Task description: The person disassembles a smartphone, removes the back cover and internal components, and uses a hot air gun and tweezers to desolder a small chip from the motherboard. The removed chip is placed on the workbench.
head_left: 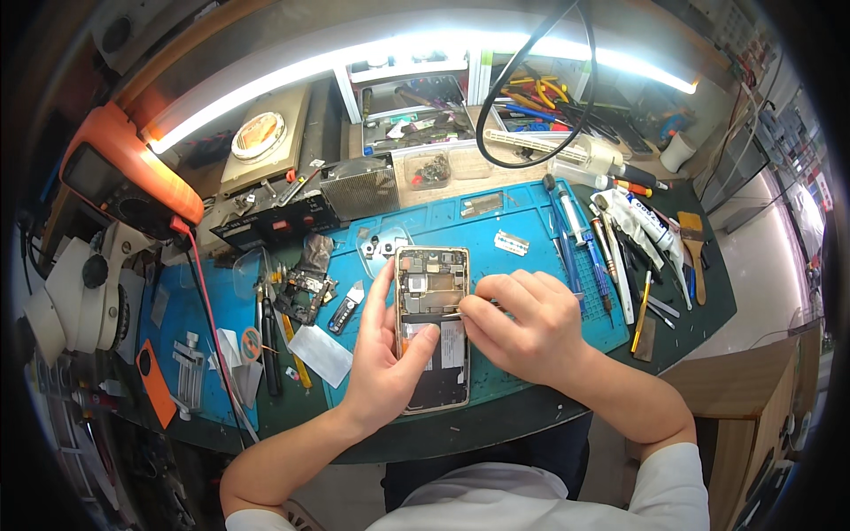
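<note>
Opened phone (436,320), left hand (386,363) overlapping, blue mat (434,221), orange multimeter (133,173), brush (693,234)

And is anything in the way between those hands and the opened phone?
Nothing visible. The left hand holds the opened phone from its left side. The right hand is at its right edge, with nothing seen between; whether it touches there is hard to tell.

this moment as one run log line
left hand: holding opened phone | right hand: curled at phone's right edge, anything held unclear | nearby: blue mat, orange multimeter
</note>
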Tool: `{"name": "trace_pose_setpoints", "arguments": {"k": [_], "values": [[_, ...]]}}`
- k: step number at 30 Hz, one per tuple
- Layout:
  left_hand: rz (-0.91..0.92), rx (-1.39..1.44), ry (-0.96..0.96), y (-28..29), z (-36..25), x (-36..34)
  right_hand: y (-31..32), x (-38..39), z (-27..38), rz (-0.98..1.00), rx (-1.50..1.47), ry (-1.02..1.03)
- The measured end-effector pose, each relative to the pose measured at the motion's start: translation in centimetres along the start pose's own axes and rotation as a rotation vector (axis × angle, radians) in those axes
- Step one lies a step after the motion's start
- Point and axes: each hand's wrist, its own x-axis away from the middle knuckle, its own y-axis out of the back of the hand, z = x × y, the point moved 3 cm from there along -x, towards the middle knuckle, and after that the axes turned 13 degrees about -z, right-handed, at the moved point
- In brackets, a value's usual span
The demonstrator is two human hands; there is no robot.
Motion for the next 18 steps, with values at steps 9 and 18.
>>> {"name": "trace_pose_setpoints", "arguments": {"k": [9,18], "values": [[0.021,-0.05,-0.06,-0.1,-0.2,0.0,-0.1,0.0,-0.5,0.012,-0.046,0.003],[0.043,-0.019,-0.067,0.2,0.1,-0.1,-0.6,-0.3,-1.3,-0.029,-0.27,-0.11]]}}
